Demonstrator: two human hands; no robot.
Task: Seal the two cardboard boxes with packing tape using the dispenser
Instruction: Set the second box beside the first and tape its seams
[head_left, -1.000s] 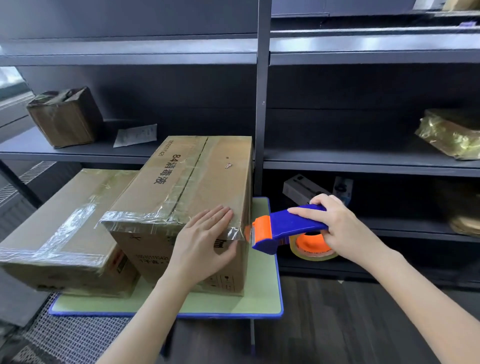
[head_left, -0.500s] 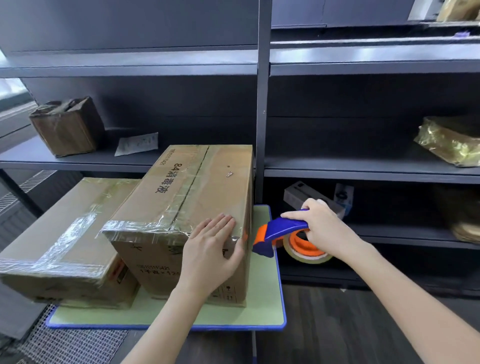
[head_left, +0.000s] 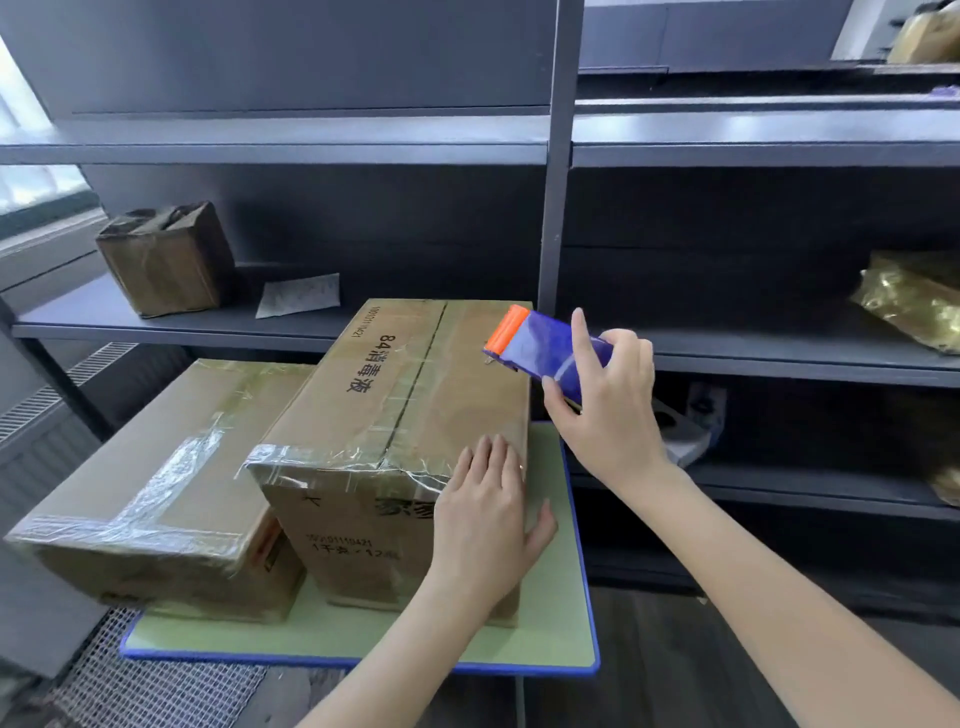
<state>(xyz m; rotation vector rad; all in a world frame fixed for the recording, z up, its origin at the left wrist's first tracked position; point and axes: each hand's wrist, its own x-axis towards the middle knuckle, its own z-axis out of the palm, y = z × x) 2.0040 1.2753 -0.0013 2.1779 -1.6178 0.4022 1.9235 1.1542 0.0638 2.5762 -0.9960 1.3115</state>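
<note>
Right hand (head_left: 608, 415) wraps the dispenser (head_left: 545, 343), seemingly light and rigid, by its blue body above the stiff-looking box (head_left: 395, 395) at the tabletop's (head_left: 550, 597) right edge; left hand (head_left: 488, 519) presses flat-fingered on its near corner.

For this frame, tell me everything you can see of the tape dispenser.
The tape dispenser has a blue, plastic-looking body and an orange front end. The right hand grips it from behind, fingers curled round the body, and hides the tape roll. It is held tilted, orange end pointing away and to the left, over the far right edge of the taller cardboard box. Whether it touches the box cannot be told.
</note>
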